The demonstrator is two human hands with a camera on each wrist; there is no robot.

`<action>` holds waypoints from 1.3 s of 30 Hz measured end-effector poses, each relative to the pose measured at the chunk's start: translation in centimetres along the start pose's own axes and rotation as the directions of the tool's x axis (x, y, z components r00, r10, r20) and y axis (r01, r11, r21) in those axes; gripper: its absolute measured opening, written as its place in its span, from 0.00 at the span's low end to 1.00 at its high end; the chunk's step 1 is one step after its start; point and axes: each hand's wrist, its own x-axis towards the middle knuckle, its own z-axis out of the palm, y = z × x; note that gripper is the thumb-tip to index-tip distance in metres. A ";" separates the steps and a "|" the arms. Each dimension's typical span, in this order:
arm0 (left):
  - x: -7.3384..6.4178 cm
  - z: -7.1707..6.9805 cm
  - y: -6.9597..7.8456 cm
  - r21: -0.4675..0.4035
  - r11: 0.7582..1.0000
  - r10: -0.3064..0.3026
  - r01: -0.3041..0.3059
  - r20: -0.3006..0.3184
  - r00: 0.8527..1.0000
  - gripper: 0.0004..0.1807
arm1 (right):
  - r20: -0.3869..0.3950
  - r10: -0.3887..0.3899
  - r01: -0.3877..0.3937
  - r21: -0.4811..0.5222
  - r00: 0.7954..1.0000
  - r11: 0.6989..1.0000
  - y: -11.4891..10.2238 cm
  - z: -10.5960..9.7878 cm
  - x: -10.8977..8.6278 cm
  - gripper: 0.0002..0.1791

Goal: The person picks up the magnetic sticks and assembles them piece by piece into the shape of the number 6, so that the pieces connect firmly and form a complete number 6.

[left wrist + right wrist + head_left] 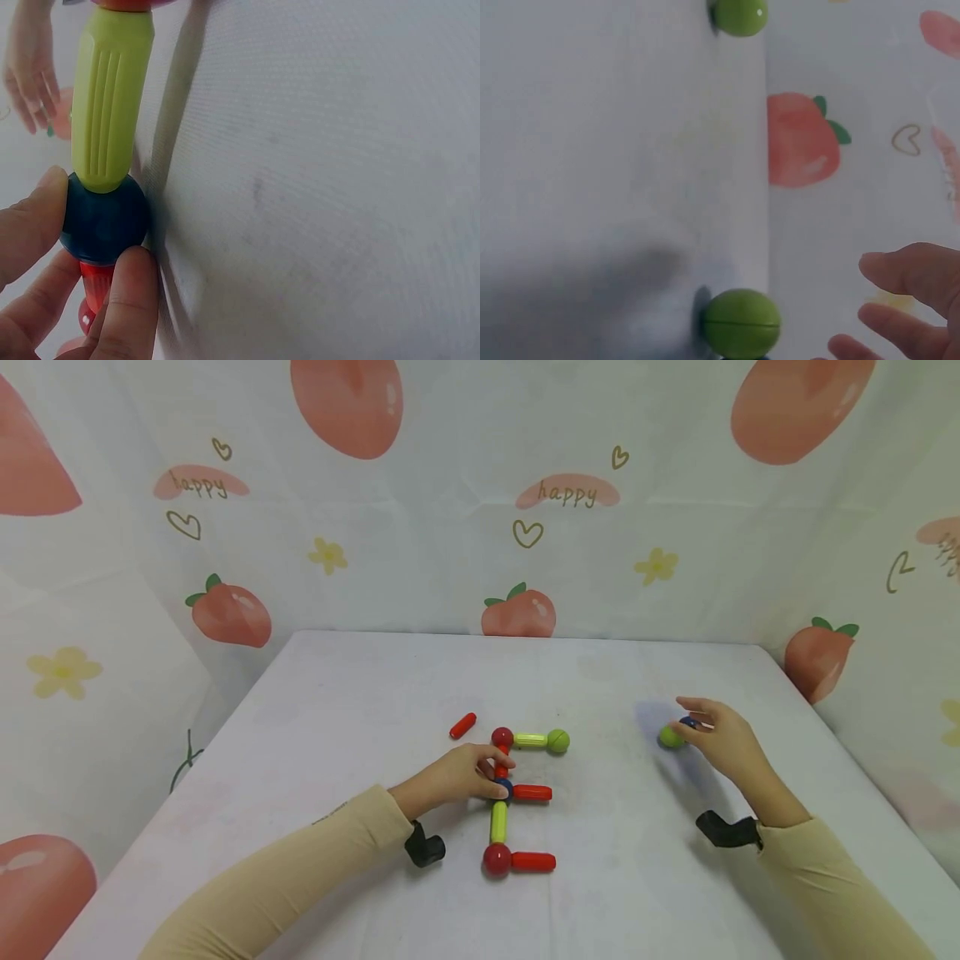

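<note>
Thumb and fingers of my left hand (459,770) pinch a blue ball (105,217) in a joined set of balls and sticks on the table. From this ball run a yellow-green stick (498,822) to the near red ball (497,860), a red stick (532,792) to the right, and another red stick toward the far red ball (502,737). My right hand (722,745) hovers with loosely bent fingers over a loose green ball (741,324) and a blue ball (688,723). In the right wrist view, its fingers are apart from the green ball.
From the far red ball, a yellow-green stick (530,741) leads to a green ball (558,741). Another red stick (533,862) joins the near red ball. One red stick (462,725) lies loose beyond the left hand. A peach-printed cloth (420,552) hangs behind the white table (360,693).
</note>
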 end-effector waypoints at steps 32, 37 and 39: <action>0.0 0.1 -0.1 0.014 1.000 0.012 -0.012 0.002 1.000 0.21 | -0.015 0.027 -0.029 -0.126 1.000 0.992 2.2 0.1 0.9 0.30; 0.0 0.1 -0.1 0.016 1.000 0.007 -0.007 0.004 1.000 0.22 | -0.008 0.022 -0.023 -0.148 1.000 0.989 2.4 0.1 1.0 0.29; 0.0 0.0 -0.1 0.018 1.000 0.004 -0.004 0.004 1.000 0.22 | -0.007 0.022 -0.023 -0.149 1.000 0.989 2.4 0.1 1.0 0.28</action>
